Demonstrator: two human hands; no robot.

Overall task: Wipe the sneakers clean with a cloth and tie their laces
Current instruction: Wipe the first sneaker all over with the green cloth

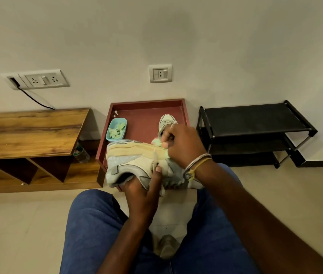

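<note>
**Sneaker on its side, cloth at the sole**

Sneakers here number two. One sneaker [136,165] is held above the near edge of a red tray [146,107], turned on its side with its pale yellow sole toward the wall. The left hand [142,192] grips it from below, fingers curled into the opening and thumb pressed on the upper, seemingly over a loose lace. The right hand [184,145] has its fingers bunched round one pale green cloth [159,144], pressing it against the sole's edge. The second sneaker [165,121] stands in the tray just behind that hand, toe toward the wall.

One blue dish [116,129] of green scraps sits in the tray's left part. Left of the tray is one wooden bench [28,131] with open compartments and a bottle [81,153] at its end. One black shoe rack [255,119] stands to the right. Two switch plates [43,79] are set in the plain wall, and pale tiles cover the floor.
</note>
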